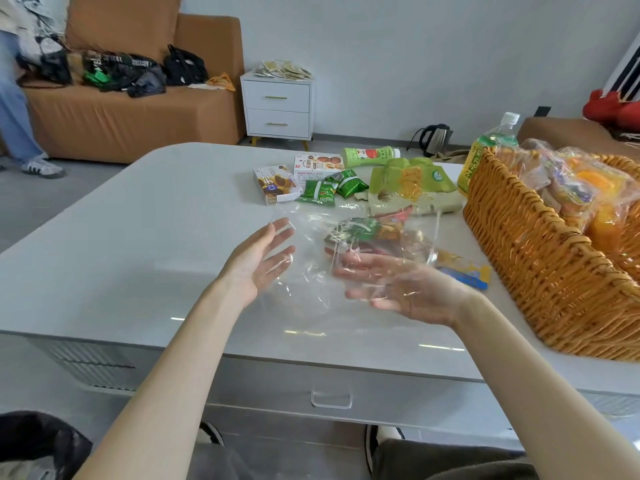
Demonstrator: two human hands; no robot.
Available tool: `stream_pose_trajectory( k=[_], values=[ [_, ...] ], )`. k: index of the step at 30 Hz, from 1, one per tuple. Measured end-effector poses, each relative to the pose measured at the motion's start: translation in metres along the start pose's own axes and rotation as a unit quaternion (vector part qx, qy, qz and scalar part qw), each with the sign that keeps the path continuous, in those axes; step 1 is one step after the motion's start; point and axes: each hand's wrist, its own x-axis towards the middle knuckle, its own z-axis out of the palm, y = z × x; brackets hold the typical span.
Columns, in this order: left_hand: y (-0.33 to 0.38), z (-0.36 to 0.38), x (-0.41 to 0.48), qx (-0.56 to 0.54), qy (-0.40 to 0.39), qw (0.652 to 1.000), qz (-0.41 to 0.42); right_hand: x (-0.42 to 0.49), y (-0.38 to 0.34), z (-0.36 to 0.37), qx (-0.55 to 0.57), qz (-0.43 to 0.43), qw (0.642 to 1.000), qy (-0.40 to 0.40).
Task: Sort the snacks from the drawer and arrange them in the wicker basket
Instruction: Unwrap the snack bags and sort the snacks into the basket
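Living-room scene: a pale grey table [138,220] fills the centre of the frame, with a tan sofa [121,112] at upper left and a white two-drawer cabinet [278,109] against the back wall.

At centre, a person's two bare hands handle a crumpled clear plastic bag [311,244] just above the tabletop. The left hand [258,263] is spread, fingers straight, palm turned toward the bag. The right hand [398,285] lies palm-up with fingers splayed, the film draped across it – neither hand pinches anything. Mixed snack packets [367,230] show through the plastic just above the right fingers.

More snacks sit loose on the table in the upper centre: two small boxes [277,185], three green packets [329,188], a large green bag [412,188] and a green bottle [370,156] lying on its side. A blue-and-yellow packet [464,271] lies right of the right hand.

At right stands the wicker basket [536,271], holding clear bags of baked goods [571,188]. The table's drawer [331,398], at lower centre, is closed.
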Motion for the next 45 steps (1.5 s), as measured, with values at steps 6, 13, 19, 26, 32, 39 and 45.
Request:
stream_pose_trajectory(
  k=[6, 13, 19, 26, 32, 39, 45],
  values=[
    [-0.001, 0.006, -0.008, 0.13, -0.062, 0.989, 0.019, 0.022, 0.012, 0.009, -0.112, -0.063, 0.992, 0.012],
    [-0.004, 0.007, -0.006, 0.151, -0.051, 0.987, 0.035, 0.027, 0.017, 0.014, -0.162, -0.036, 0.984, 0.059],
    [-0.008, 0.013, -0.006, 0.243, -0.052, 0.968, 0.043, 0.025, 0.02, 0.024, -0.2, 0.012, 0.978, 0.061],
    [-0.013, 0.016, -0.007, 0.177, -0.005, 0.978, 0.107, 0.018, 0.02, 0.024, -0.236, 0.021, 0.97, 0.051],
    [-0.008, 0.008, -0.002, 0.111, 0.09, 0.983, 0.114, 0.009, 0.011, 0.013, -0.211, 0.0, 0.973, 0.095],
    [-0.008, -0.006, 0.015, 0.121, 0.183, 0.965, 0.143, 0.008, 0.007, 0.003, -0.186, -0.048, 0.967, 0.165],
    [-0.011, -0.012, 0.018, 0.313, 0.231, 0.91, 0.145, -0.004, 0.003, 0.0, -0.195, -0.001, 0.951, 0.24]
  ],
)
